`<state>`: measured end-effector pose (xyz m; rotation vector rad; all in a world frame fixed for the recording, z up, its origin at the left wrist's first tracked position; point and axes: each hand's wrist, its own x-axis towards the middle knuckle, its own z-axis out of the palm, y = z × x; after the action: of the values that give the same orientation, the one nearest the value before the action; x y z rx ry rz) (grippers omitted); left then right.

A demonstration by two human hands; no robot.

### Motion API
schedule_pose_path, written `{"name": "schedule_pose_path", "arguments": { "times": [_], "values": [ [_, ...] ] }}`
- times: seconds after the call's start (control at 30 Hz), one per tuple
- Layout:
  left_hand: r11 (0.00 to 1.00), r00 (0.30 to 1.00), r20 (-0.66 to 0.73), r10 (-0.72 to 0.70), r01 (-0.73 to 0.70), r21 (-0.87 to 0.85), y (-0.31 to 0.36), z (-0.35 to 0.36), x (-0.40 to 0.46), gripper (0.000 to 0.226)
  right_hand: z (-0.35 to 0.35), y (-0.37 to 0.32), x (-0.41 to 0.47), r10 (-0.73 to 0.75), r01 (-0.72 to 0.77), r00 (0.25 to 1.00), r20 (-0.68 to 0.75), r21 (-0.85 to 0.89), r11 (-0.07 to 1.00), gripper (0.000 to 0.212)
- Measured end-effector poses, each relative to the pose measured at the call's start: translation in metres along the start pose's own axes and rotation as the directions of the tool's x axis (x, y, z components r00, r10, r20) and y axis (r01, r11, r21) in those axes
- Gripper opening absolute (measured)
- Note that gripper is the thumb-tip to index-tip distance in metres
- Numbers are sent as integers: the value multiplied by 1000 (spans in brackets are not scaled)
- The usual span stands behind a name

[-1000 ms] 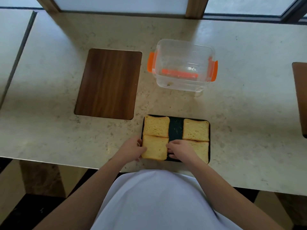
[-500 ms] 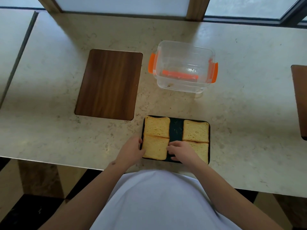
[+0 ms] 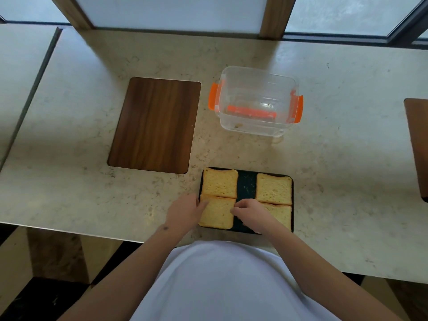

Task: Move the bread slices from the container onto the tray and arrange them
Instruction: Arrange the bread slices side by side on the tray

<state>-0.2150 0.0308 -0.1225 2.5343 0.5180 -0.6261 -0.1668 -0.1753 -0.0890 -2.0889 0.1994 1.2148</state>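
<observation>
A black tray (image 3: 246, 186) lies at the counter's near edge with bread slices on it in two columns. The far left slice (image 3: 220, 183) and far right slice (image 3: 274, 188) lie flat and untouched. My left hand (image 3: 185, 212) holds the left edge of the near left slice (image 3: 217, 214), thumb on its top corner. My right hand (image 3: 251, 213) has curled fingertips pinching that slice's right edge and covers part of the near right slice (image 3: 282, 215). The clear container (image 3: 257, 100) with orange clips stands behind the tray, holding only crumbs.
A dark wooden inlay (image 3: 154, 125) sits in the counter left of the container. Another wooden panel (image 3: 419, 144) shows at the right edge. Window frames run along the far side of the counter. The counter's front edge is just below the tray.
Both hands stay at the near left slice. My left thumb has crept up onto the slice's far corner, and the slice has barely shifted.
</observation>
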Motion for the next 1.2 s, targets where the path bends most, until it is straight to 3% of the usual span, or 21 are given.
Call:
{"name": "schedule_pose_path", "arguments": {
  "times": [0.1,0.23,0.47,0.67,0.9,1.0,1.07,1.2],
  "values": [
    [959,991,-47,-122,105,-265,3,0,6,40,-1,0,1,9,-9,1000,1,-13,1000,36],
    [817,961,56,-270,259,-516,6,1,16,40,0,0,2,-5,4,1000,-12,-25,1000,17],
    [728,939,185,-289,342,-594,4,-3,22,35,3,5,6,-26,27,999,-34,8,1000,14],
    [752,943,193,-270,332,-570,3,-4,26,34,8,11,10,-34,35,998,-50,20,999,13],
    [894,992,0,-123,110,-435,-2,1,21,27,9,12,9,-46,47,996,-77,15,999,26],
    [950,991,-135,6,-48,-308,-6,2,14,22,11,10,4,-218,163,947,-238,-231,959,34],
    [967,971,-213,108,-153,-204,-8,3,8,17,12,8,1,-354,236,894,-273,-384,892,32],
    [959,959,-263,110,-171,-224,-13,7,-3,7,14,-3,7,-472,321,837,-276,-450,833,35]
  ]
}}
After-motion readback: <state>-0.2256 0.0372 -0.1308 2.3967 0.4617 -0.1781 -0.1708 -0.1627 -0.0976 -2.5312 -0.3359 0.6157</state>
